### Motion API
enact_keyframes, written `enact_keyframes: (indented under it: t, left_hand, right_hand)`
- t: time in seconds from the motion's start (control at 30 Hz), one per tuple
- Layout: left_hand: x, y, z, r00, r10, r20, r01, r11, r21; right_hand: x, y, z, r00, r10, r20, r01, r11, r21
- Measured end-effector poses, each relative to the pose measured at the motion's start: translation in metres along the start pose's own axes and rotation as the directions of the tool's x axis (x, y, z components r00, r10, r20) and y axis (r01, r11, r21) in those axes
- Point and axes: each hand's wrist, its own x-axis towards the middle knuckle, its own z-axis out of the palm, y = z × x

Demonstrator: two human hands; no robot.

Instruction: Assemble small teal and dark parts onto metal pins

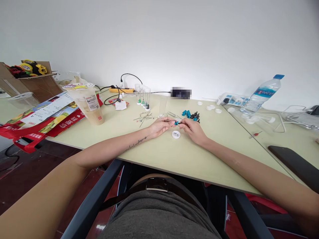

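Observation:
My left hand (160,127) is closed, its thumb and fingertips pinching a small blue plastic piece (176,123). My right hand (193,130) meets it from the other side, fingers closed on a dark end at the blue piece; whether the two are joined is too small to tell. Just below the fingertips lies a round white cap (175,134) with tiny dark bits in it. Several thin metal rods (144,118) are scattered left of my left hand. Beyond my right hand sits a pile of small blue and black pieces (191,115). A clear tube (162,107) stands behind my hands.
Several capped clear tubes (143,97) stand at the back. White caps (211,107), a power strip (234,99), a tilted water bottle (263,94) and a dark phone (294,162) are to the right. A drink cup (87,104), a red bag (64,122) and a cardboard box (41,87) occupy the left.

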Motion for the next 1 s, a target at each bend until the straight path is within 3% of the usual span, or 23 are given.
enact_keyframes:
  t: [0.1, 0.3, 0.47, 0.63, 0.83, 1.0]
  left_hand:
    - [0.0004, -0.0001, -0.0007, 1.0, -0.007, -0.017, 0.006, 1.0, -0.005]
    - [-0.0005, -0.0006, -0.0007, 1.0, 0.005, 0.018, -0.005, 1.0, -0.003]
    - [-0.0003, 0.0003, -0.0002, 1.0, -0.002, -0.01, 0.002, 1.0, -0.006]
    - [-0.0001, 0.0006, 0.0001, 1.0, -0.012, 0.003, 0.012, 1.0, -0.001]
    - [0.0007, -0.0005, -0.0014, 1.0, -0.005, 0.0, 0.005, 1.0, 0.005]
    - [0.0004, -0.001, -0.0007, 1.0, 0.002, 0.026, -0.002, 1.0, 0.008]
  right_hand:
    - [0.0, 0.0002, 0.0008, 0.999, 0.017, -0.051, -0.017, 1.0, 0.0]
    - [-0.0002, 0.0003, -0.0005, 0.999, -0.007, 0.05, 0.007, 1.0, -0.004]
    - [0.0002, 0.0006, 0.0005, 0.998, -0.006, -0.061, 0.004, 1.0, -0.024]
    - [-0.0002, 0.0002, -0.0007, 0.999, 0.008, 0.044, -0.008, 1.0, -0.013]
    - [0.0001, 0.0012, 0.0008, 0.998, 0.013, -0.059, -0.014, 1.0, -0.018]
    - [-0.0007, -0.0014, -0.0022, 1.0, 0.005, 0.02, -0.005, 1.0, -0.018]
